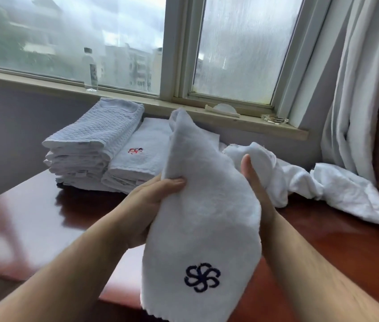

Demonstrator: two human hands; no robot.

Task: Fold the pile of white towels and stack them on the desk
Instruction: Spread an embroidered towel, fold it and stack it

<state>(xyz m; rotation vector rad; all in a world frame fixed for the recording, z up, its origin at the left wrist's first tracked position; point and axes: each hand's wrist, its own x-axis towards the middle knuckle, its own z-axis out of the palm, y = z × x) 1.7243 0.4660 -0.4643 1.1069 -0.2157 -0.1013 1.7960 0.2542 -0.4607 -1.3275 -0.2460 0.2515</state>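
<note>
I hold a white towel [204, 205] with a dark blue pinwheel emblem up above the desk [44, 217]. My left hand [146, 205] grips its left edge, thumb on the front. My right hand [255, 187] holds the right edge, thumb up, fingers hidden behind the cloth. At the back of the desk stand two stacks of folded towels: a taller quilted stack [86, 147] on the left and a lower stack [137, 159] with a red emblem beside it. A loose pile of unfolded white towels [323, 184] lies at the right.
A clear water bottle [90, 70] stands on the window sill [137, 101], with a small white object [224, 109] and a glass ashtray [274, 119] further right. White curtains [355, 89] hang at the right edge. The desk's front edge runs under my forearms.
</note>
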